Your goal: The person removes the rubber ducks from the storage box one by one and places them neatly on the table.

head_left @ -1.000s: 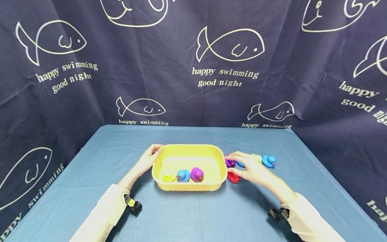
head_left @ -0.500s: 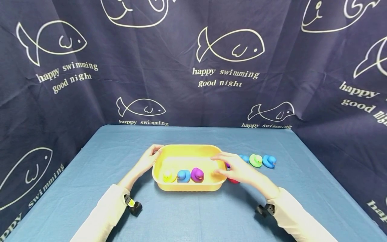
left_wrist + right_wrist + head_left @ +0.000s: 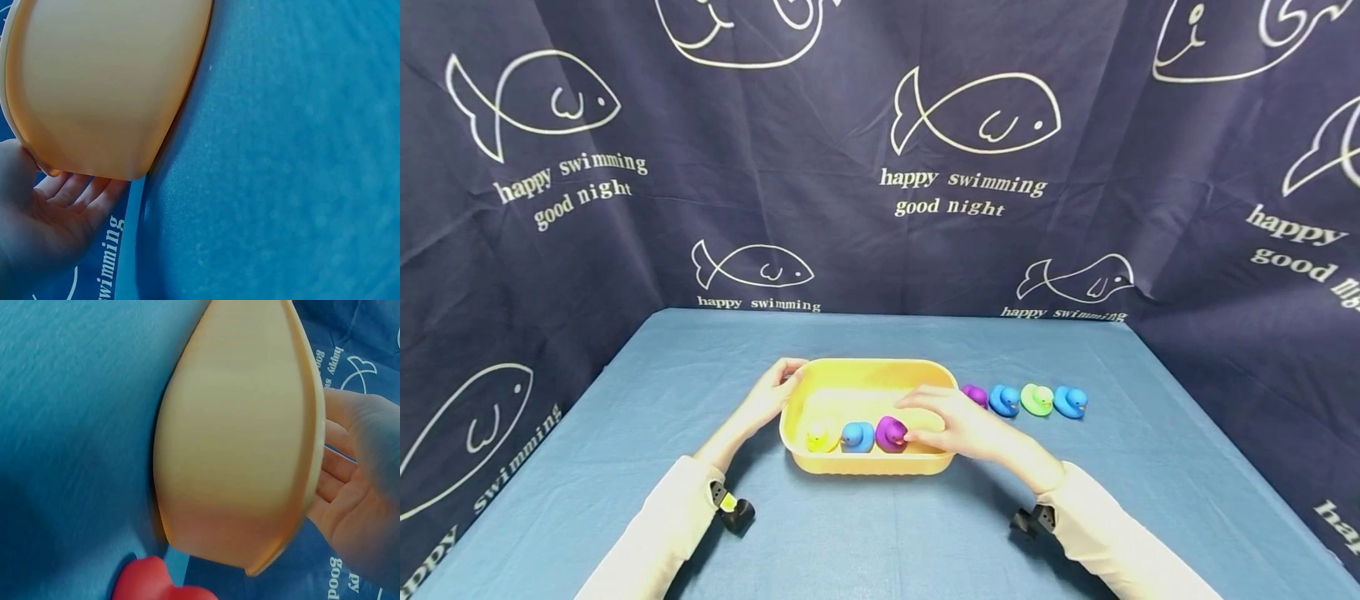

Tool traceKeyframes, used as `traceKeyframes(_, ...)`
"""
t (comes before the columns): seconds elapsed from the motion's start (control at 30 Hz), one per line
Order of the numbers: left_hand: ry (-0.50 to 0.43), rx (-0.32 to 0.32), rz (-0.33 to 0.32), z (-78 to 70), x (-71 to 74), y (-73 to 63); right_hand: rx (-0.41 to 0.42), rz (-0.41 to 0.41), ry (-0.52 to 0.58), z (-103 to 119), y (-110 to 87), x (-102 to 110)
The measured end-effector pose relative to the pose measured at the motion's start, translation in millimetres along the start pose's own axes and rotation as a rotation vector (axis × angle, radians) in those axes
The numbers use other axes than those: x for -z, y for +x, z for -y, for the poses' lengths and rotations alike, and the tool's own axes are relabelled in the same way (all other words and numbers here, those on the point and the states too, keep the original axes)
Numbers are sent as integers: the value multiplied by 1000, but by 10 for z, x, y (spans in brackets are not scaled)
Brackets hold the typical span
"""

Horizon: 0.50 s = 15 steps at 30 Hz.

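Note:
A yellow plastic basin (image 3: 872,464) stands on the blue cloth, with a yellow duck (image 3: 817,437), a blue duck (image 3: 856,436) and a purple duck (image 3: 891,433) lined up inside its near wall. My left hand (image 3: 772,392) grips the basin's left end, thumb at the rim and fingers along the outside in the left wrist view. Over the right rim reaches my right hand (image 3: 957,421), its fingers apart and loosely bent, nothing visible between them. Its thumb tip is right at the purple duck. The right wrist view shows the palm (image 3: 362,500) beyond the basin wall.
Right of the basin, a purple duck (image 3: 975,396), a blue duck (image 3: 1004,400), a green duck (image 3: 1037,399) and another blue duck (image 3: 1071,402) form a row. A red duck (image 3: 156,582) lies by the basin's right end. Dark fabric (image 3: 835,200) hangs behind the table.
My right hand has moved left from the ducks beside the basin, over the rim and into the basin, uncovering the outer row. My left hand keeps its grip in the same place.

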State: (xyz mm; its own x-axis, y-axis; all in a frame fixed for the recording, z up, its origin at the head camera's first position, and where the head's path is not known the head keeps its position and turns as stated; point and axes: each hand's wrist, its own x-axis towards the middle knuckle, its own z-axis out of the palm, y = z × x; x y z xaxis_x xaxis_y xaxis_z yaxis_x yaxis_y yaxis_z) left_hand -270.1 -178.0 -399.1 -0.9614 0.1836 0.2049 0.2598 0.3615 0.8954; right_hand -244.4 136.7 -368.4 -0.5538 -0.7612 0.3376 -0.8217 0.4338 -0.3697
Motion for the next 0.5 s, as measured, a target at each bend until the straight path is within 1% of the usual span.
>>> traceKeyframes(0.07, -2, -1, -1, -27, 0, -10, 20, 5, -4, -8, 21, -31)
traceKeyframes(0.13, -3, -3, -1, -34, 3, -13, 61, 3, -2, -24, 47, -66)
traceKeyframes(0.27, -1, -3, 1, -1, 7, -5, 152, -12, 6, -65, 96, -135)
traceKeyframes(0.33, 3, -2, 1, 15, 7, -1, 184, -20, 3, -88, 112, -164)
traceKeyframes(0.5, 7, 1, -3, -15, 6, -14, 193, -20, -4, -126, 146, -200)
